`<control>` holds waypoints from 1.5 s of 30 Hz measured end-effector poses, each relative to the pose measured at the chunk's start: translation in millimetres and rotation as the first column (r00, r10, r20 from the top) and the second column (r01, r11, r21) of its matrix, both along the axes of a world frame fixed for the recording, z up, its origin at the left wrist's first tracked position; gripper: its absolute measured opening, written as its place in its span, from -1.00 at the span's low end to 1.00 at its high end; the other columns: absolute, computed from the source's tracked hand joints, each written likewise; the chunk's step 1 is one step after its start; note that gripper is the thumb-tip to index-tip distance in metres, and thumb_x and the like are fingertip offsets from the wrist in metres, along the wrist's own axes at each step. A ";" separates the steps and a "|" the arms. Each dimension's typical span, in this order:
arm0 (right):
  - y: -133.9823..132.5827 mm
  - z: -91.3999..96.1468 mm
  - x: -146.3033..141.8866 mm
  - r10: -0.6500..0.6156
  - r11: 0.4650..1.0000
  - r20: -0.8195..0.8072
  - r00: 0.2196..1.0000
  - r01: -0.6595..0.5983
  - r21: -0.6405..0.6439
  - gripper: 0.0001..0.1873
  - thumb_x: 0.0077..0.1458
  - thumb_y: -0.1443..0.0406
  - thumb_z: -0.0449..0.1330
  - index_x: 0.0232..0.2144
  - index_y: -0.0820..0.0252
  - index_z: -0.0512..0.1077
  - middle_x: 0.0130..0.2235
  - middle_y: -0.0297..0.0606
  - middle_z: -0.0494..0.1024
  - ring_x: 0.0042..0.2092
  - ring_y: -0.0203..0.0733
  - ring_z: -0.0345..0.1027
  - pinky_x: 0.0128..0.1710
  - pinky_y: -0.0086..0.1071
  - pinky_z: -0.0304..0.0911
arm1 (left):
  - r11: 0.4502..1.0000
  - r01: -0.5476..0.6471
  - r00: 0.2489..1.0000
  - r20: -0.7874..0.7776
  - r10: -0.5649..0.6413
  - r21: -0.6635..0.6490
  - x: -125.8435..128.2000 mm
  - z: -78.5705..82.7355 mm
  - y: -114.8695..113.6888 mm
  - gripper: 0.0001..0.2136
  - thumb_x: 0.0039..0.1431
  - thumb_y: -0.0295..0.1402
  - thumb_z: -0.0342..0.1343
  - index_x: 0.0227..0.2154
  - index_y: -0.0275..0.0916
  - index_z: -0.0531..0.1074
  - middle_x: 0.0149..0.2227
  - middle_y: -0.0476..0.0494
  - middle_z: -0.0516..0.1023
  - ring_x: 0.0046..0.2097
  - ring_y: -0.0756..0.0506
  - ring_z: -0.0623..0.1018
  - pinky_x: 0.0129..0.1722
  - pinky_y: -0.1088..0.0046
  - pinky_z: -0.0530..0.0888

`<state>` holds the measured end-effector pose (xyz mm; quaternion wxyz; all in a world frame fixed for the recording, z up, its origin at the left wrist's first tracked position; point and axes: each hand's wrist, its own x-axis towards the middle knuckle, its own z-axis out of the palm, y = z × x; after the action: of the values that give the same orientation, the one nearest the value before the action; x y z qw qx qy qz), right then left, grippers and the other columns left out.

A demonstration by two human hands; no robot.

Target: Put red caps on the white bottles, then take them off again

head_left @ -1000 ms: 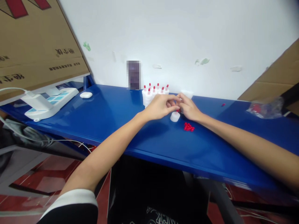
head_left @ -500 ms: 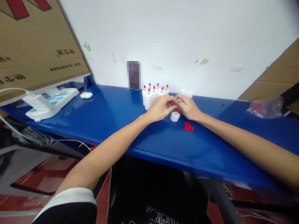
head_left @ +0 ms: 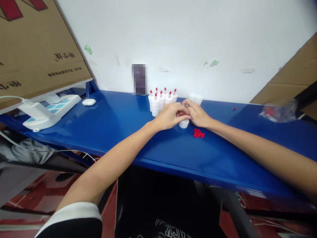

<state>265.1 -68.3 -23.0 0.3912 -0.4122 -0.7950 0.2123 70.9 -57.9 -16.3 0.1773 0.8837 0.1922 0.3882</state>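
White bottle (head_left: 184, 124) in left hand's (head_left: 170, 115) pinch

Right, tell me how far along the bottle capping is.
Done: a cluster of white bottles with red tips stands by the wall. In hand: left hand and right hand meet over one white bottle, a red piece at its top. Left: a small pile of red caps lies loose beside it.

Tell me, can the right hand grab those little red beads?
Probably yes. The red beads lie bare on the blue table, just beside the right hand, with nothing between.
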 end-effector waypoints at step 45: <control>8.5 -9.6 8.3 -0.163 0.987 0.079 0.983 0.162 0.017 -0.73 0.27 0.09 0.14 -0.19 0.14 0.48 -0.24 -0.15 0.64 -0.22 0.04 0.49 -0.12 -0.04 0.37 | 0.973 -0.143 0.979 0.172 0.112 0.179 -6.9 1.2 8.4 -0.73 0.40 -0.42 0.05 0.11 -0.19 0.41 -0.09 -0.16 0.59 -0.12 -0.07 0.58 -0.08 0.33 0.56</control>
<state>273.4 -59.8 -32.6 0.3771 -0.4818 -0.7749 0.1589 64.1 -49.5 -15.1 0.0813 0.8481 0.1957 0.4856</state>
